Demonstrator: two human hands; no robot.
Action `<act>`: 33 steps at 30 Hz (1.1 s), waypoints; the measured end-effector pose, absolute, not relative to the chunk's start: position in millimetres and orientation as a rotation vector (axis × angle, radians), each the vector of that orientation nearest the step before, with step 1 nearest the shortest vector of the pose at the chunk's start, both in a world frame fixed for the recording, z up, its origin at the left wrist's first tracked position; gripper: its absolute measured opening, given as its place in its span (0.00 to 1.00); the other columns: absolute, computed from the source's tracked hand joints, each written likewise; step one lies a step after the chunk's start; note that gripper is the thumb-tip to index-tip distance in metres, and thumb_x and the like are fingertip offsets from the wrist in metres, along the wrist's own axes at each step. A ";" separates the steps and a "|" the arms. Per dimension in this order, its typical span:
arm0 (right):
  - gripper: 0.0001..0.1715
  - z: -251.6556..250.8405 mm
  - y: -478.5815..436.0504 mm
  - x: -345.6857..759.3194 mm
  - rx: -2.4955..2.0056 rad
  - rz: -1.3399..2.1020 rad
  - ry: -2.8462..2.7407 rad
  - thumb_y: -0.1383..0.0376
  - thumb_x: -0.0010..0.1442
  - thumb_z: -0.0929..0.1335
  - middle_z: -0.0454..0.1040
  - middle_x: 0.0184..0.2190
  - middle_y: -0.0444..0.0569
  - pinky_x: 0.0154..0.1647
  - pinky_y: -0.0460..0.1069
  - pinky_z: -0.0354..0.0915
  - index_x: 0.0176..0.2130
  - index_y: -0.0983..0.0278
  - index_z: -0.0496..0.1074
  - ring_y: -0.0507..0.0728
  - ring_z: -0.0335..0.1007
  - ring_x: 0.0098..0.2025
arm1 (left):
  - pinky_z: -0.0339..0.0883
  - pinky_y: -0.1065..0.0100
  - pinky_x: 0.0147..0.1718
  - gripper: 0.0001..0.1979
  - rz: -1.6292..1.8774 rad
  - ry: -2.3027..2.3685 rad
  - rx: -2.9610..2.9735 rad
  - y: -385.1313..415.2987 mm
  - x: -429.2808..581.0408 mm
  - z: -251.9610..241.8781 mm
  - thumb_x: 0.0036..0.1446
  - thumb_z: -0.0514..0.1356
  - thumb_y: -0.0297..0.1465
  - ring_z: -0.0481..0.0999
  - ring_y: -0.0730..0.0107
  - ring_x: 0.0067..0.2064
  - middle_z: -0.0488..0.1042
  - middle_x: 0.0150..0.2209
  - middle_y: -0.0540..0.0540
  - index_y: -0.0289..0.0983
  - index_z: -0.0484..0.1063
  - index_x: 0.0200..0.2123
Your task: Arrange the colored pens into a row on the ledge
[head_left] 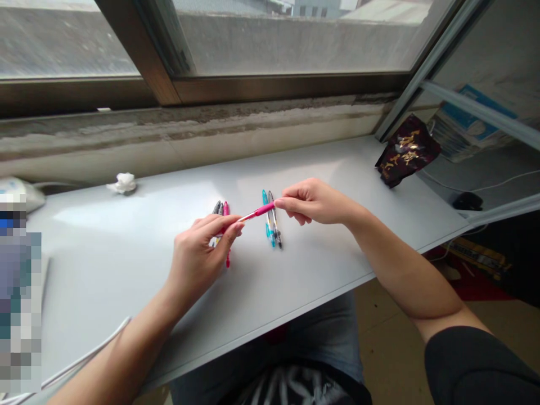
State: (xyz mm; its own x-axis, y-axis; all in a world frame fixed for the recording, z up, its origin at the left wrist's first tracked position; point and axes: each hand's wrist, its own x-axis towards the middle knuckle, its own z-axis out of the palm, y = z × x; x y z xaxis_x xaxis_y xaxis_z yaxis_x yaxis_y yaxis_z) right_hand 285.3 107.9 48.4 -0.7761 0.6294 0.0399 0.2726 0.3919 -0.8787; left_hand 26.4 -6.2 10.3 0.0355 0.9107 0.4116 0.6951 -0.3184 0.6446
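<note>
Between my two hands a pink pen [265, 209] is stretched level above the white desk [320, 256]. My left hand [202, 244] pinches its clear end between thumb and fingertips. At the other end, my right hand [312, 201] has thumb and forefinger closed on the pink tip. Below the pen lie a teal pen [270, 225] and a clear pen with black parts [276, 225], side by side. Partly hidden behind my left hand are another pink pen [226, 209] and dark grey pens [218, 207].
A crumpled white tissue [124, 183] sits near the wall. On the right stands a dark packet with gold writing [407, 149], beside a metal shelf frame [481, 107] and a black mouse [467, 201]. A white cable [97, 350] runs along the desk at lower left.
</note>
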 end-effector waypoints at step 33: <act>0.33 43.8 90.6 268.4 -0.542 1.488 -2.055 0.42 0.70 0.70 0.62 0.18 0.38 0.24 0.45 0.52 0.26 0.63 0.65 0.47 0.54 0.21 | 0.69 0.70 0.26 0.20 0.920 1.355 1.674 -12.1 32.9 19.6 0.74 0.58 0.43 0.75 0.72 0.26 0.78 0.25 0.51 0.37 0.79 0.34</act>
